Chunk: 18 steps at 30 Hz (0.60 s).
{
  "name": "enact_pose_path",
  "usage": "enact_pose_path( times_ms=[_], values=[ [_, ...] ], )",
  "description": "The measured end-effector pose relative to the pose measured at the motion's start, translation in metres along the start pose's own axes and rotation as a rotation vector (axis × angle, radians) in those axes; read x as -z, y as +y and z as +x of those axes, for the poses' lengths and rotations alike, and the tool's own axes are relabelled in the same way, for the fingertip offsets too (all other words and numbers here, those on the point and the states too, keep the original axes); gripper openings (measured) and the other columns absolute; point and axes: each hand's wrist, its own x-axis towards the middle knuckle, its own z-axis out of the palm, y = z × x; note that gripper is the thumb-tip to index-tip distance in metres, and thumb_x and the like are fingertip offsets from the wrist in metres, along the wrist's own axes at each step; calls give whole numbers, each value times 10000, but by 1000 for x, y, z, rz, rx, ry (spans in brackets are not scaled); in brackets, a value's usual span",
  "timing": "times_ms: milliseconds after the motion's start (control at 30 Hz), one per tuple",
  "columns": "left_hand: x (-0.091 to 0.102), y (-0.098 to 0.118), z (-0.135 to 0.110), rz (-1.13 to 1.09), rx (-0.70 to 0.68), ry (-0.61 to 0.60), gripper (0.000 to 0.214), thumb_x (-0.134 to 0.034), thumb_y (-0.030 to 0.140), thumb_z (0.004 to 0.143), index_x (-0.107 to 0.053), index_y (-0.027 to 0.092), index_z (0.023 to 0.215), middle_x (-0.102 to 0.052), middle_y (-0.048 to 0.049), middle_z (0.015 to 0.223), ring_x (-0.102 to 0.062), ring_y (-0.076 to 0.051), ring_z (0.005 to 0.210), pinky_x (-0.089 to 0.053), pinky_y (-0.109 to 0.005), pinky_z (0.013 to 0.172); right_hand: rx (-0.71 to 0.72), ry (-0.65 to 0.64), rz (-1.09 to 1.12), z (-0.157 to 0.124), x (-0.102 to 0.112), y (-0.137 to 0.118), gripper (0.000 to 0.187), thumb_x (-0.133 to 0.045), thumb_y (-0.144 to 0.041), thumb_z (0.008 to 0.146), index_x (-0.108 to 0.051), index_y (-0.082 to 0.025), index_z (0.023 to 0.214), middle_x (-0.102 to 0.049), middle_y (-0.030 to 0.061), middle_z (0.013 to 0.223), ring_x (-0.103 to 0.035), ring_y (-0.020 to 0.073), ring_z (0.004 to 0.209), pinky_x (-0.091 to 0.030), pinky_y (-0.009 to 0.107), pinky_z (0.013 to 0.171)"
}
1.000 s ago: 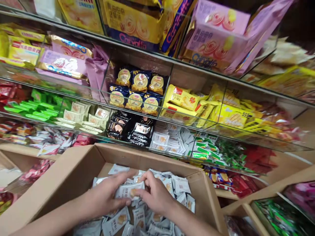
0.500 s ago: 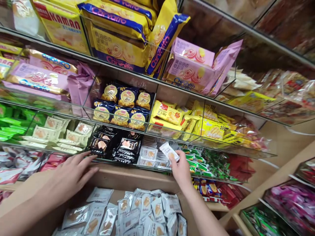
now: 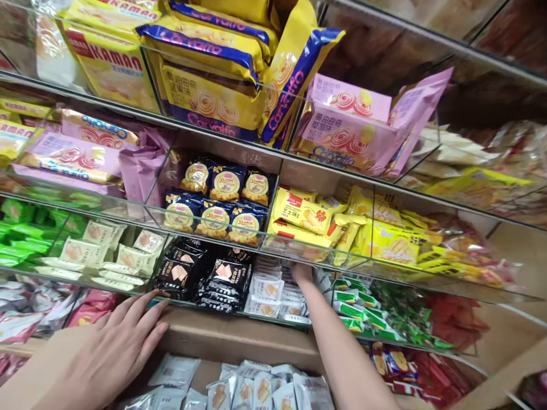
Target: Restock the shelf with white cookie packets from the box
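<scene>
- Glass shelf (image 3: 294, 257): our R wrist is tucked under its lip, so lifting too soon could bang it & jolt the stock. 1 directly above the wrist.
- Cardboard box (image 3: 239, 333): might tip or slide if we lean on it; can't see its support. 1.
- L hand (image 3: 115, 336): loosely spread, nothing seen in its grasp, by box's back edge & shelf front; could slip if weight goes on it. R hand (image 3: 303, 273): mostly hidden in the white-pkt bay; can't tell finger spread or hold. 2 hands total.
- Navy cookie packs (image 3: 213, 219): little risk, unless shelf's jolted. 6 showing, 3 over 3.
- White pkts: some in bay (image 3: 267, 289), others in box (image 3: 262, 393); bay rows could topple if our knuckles push sideways. Overlapped/cut off, so no firm count.
</scene>
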Motion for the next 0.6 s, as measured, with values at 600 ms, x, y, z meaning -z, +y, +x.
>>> enact_pose_path(
  times_ms=[600],
  values=[
    [-22, 11, -1, 74, 75, 18, 417, -337, 330, 829, -552, 109, 1110, -530, -185, 1183, -444, -336, 1117, -373, -480, 893, -141, -3, 47, -1, -18, 21, 304, -440, -151, 770, -619, -71, 1002, -627, 171, 999, -513, 291, 1067, -370, 366, 922]
  ],
)
